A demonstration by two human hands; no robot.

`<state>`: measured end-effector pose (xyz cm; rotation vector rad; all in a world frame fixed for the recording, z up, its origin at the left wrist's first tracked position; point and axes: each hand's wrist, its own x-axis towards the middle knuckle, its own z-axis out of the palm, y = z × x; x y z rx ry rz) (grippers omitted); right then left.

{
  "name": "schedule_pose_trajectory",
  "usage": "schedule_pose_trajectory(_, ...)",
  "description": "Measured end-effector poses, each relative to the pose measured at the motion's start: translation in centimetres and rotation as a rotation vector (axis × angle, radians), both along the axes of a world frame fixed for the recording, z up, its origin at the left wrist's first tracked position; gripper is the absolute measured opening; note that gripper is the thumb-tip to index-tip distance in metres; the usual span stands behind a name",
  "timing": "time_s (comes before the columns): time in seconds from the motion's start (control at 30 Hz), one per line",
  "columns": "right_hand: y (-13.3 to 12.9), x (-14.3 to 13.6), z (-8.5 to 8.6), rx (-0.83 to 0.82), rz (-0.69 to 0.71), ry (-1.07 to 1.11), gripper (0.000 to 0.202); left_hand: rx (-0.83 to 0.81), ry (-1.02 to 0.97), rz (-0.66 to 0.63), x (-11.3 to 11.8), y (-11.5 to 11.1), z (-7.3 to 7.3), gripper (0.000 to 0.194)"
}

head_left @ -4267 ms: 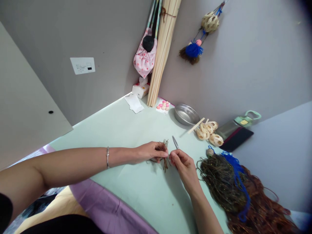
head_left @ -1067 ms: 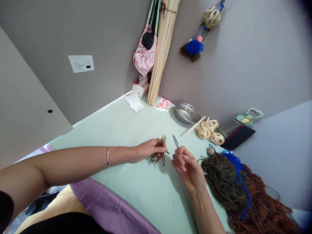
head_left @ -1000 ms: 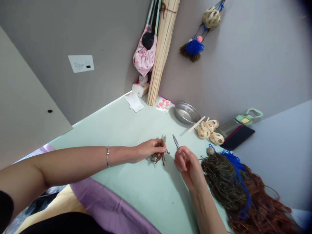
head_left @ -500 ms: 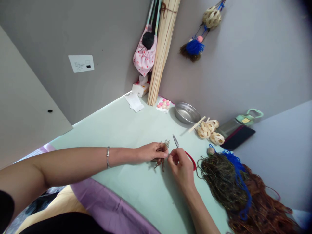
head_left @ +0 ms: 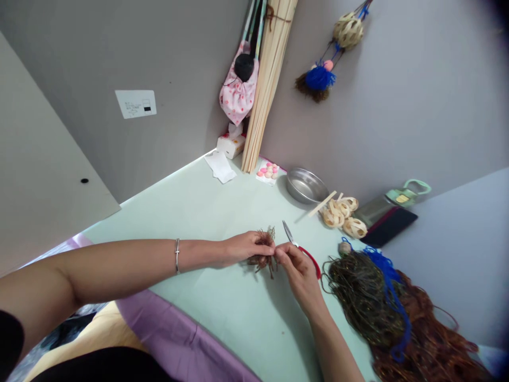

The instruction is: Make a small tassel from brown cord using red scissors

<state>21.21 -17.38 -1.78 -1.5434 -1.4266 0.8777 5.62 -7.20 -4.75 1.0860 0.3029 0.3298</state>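
Note:
A small brown yarn tassel with frayed ends is pinched in my left hand, above the pale green table. My right hand meets it from the right, thumb and forefinger pressed together at the tassel's edge beside my left fingertips. Whether a strand lies between those right fingertips is too small to make out. Red-handled scissors lie just behind my right hand, blades pointing away and partly hidden by it. To the right spreads a heap of olive yarn, brown yarn and blue yarn.
Along the wall stand a metal bowl, rolled pale strips, a bottle, a dark phone-like slab, pink and cream beads and a tissue box. Long wooden strips lean in the corner. A tasselled ornament hangs there.
My right hand has turned and moved slightly, its fingertips now touching the tassel by my left fingers. The tassel's strands have shifted a little. The view has moved slightly.

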Motion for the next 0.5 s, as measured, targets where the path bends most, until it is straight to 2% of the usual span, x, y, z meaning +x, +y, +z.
schedule_pose_trajectory(0.2, 0.05, 0.12, -0.29, -0.012, -0.07, 0.088, 0.024, -0.012, -0.018, 0.001, 0.02, -0.07, -0.22, 0.02)
schedule_pose_trajectory(0.5, 0.08, 0.05, -0.31, -0.014, -0.072, 0.122, 0.022, -0.009, -0.011, 0.014, -0.08, -0.06, 0.18, 0.019)
